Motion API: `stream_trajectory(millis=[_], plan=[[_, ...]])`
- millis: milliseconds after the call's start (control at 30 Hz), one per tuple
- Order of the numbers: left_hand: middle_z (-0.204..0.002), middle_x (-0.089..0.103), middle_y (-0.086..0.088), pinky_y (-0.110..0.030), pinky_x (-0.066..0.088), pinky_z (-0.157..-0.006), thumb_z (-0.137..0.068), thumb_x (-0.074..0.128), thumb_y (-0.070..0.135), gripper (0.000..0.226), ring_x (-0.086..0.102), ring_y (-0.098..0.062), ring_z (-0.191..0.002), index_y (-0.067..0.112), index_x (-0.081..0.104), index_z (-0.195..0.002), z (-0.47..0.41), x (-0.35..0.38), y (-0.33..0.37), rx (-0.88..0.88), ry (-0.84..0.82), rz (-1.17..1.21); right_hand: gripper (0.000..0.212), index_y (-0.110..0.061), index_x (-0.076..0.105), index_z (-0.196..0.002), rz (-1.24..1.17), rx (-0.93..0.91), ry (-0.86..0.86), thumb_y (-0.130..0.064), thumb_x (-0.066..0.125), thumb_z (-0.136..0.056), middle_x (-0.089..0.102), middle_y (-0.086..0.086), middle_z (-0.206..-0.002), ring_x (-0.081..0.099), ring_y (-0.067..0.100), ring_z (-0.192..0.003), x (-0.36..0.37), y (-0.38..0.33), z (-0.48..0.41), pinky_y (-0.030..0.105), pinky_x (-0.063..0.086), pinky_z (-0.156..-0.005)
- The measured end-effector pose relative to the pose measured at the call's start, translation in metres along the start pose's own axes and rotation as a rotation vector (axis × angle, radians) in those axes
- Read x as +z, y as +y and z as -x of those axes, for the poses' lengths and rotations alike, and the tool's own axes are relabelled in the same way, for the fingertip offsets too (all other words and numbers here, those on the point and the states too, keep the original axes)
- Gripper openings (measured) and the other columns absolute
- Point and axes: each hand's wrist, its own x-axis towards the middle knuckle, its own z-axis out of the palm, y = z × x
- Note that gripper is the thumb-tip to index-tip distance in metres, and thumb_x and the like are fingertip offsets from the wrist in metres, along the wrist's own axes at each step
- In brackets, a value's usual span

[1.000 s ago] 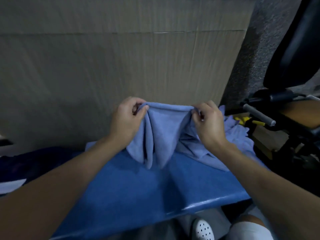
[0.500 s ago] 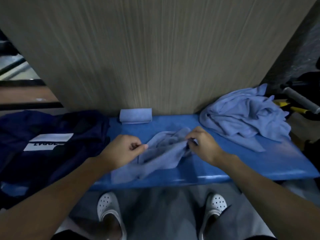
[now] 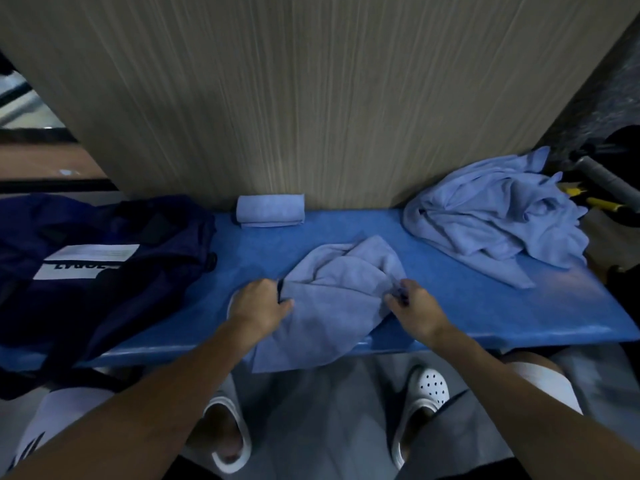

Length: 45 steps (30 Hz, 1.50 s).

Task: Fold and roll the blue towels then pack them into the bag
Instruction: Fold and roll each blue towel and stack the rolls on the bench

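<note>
**Spreading a rumpled towel flat before the fold**

Wood-grain panelling rises behind a blue desk (image 3: 485,306), seen from the head camera looking down past bare forearms and white perforated clogs (image 3: 427,389) on the floor.

Left hand (image 3: 258,308) pinches the left edge of a crumpled blue towel (image 3: 341,299), fingers closed on the cloth; right hand (image 3: 412,308) is likewise closed on the towel's right edge. The towel lies bunched at the middle of the desk, its near part hanging over the front lip.

To do this step well, the two hands should likely draw apart until the top edge is taut, then lay the cloth flat further back on the desk so nothing dangles. Wrinkles left in now would probably make a lumpy, loose roll.

One rolled towel (image 3: 270,211) sits finished against the panel at the back. A pile of loose towels (image 3: 491,216) waits at the right end, touching the panel.

The dark navy bag (image 3: 104,258) lies slumped on the left end of the desk, a white label on top. Its opening is not clearly visible, and I cannot tell whether any towel is inside; the rolled one is outside it, just beside.
</note>
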Motion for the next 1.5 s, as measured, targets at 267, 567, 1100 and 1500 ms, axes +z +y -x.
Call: stream_trajectory(millis=[267, 567, 1100, 1500], plan=[[-0.061, 0.064, -0.011, -0.039, 0.050, -0.060, -0.086, 0.074, 0.021, 0.026, 0.062, -0.024, -0.061, 0.006, 0.061, -0.068, -0.007, -0.018, -0.002, 0.008, 0.160, 0.383, 0.018, -0.004, 0.051, -0.073, -0.246, 0.022, 0.018, -0.005, 0.065, -0.084, 0.043, 0.003, -0.066, 0.038, 0.014, -0.061, -0.005, -0.018, -0.007, 0.020, 0.032, -0.048], [-0.066, 0.062, -0.009, -0.024, 0.041, -0.055, -0.086, 0.074, 0.026, 0.035, 0.052, -0.010, -0.058, -0.001, 0.060, -0.070, -0.010, -0.076, 0.007, 0.032, 0.341, 0.572, 0.026, -0.009, 0.051, -0.068, -0.504, -0.048, 0.199, -0.009, 0.069, -0.086, 0.044, -0.001, -0.058, 0.038, 0.000, -0.045, -0.039, -0.056, -0.010, 0.015, 0.034, -0.044], [-0.065, 0.056, -0.011, -0.032, 0.047, -0.060, -0.094, 0.064, 0.032, 0.047, 0.050, -0.017, -0.061, -0.011, 0.062, -0.076, 0.013, -0.171, 0.023, 0.088, 0.564, 0.868, 0.039, -0.018, 0.048, -0.107, -0.727, -0.140, 0.338, -0.011, 0.075, -0.080, 0.050, 0.008, -0.077, 0.048, 0.021, -0.077, -0.108, -0.112, 0.016, 0.045, 0.049, -0.073], [-0.087, 0.071, -0.011, -0.031, 0.056, -0.073, -0.096, 0.062, 0.025, 0.021, 0.065, -0.014, -0.082, 0.009, 0.070, -0.086, 0.019, -0.185, 0.019, 0.099, 0.404, 0.979, 0.030, 0.003, 0.061, -0.106, -0.244, -0.330, 0.202, 0.019, 0.045, -0.086, 0.065, 0.018, -0.086, 0.058, 0.003, -0.071, -0.118, -0.118, 0.025, 0.007, 0.044, -0.056]])
